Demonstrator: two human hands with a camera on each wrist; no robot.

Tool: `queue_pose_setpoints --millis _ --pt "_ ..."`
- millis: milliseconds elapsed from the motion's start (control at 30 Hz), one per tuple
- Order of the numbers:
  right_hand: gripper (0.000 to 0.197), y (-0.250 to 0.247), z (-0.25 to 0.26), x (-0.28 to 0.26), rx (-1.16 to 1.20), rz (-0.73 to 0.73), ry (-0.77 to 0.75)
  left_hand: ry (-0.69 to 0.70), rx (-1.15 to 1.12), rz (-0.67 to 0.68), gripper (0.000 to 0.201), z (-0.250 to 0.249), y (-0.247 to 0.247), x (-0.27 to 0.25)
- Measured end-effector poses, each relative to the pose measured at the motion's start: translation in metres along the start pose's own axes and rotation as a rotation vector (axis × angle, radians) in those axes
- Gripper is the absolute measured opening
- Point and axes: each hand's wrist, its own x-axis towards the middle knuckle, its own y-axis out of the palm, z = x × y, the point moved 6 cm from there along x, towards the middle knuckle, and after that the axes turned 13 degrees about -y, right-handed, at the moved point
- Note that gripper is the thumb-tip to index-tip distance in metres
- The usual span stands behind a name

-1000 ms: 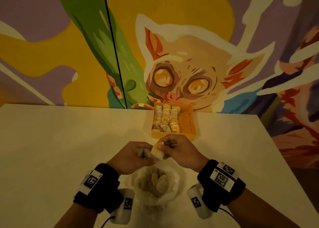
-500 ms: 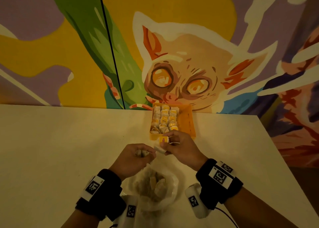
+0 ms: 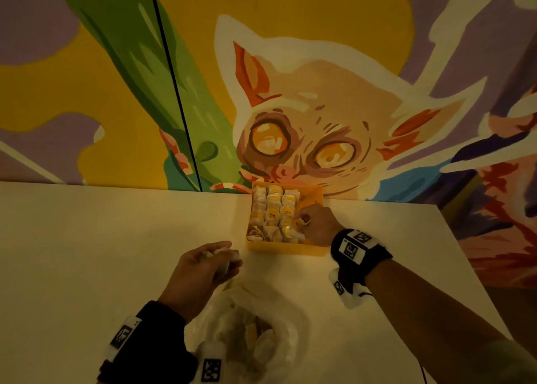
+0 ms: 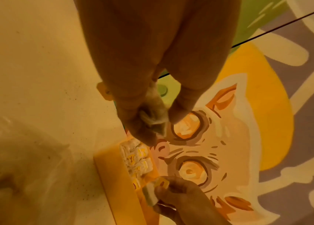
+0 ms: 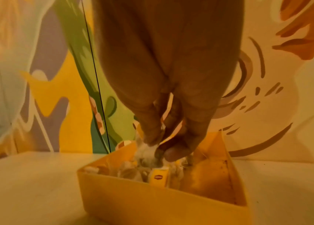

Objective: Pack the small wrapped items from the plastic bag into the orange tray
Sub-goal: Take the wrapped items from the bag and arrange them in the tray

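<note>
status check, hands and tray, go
Right hand pinching a wrapped item over the orange tray. Left hand holding another item. Nothing blocking.

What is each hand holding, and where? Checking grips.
Right hand pinches a wrapped item at its top, over the orange tray. Left hand grips another item.

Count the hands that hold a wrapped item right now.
2. The left hand grips one above the plastic bag; the right hand pinches one inside the orange tray. Neither item is fully visible.
</note>
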Motion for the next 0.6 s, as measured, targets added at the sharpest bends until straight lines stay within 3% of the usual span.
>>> queue_pose_setpoints --millis 233,400,600 --pt "0.025 0.027 -0.002 0.020 -0.191 0.320 0.011 -0.049 0.027 -0.048 0.029 0.010 -0.003 0.013" --pt "0.029 0.035 -0.005 0.030 -0.249 0.353 0.034 -0.068 0.065 -0.031 0.012 0.012 0.001 0.013" --pt "0.033 0.036 -0.014 0.035 -0.217 0.354 0.081 -0.061 0.088 0.001 0.019 0.011 0.008 0.005"
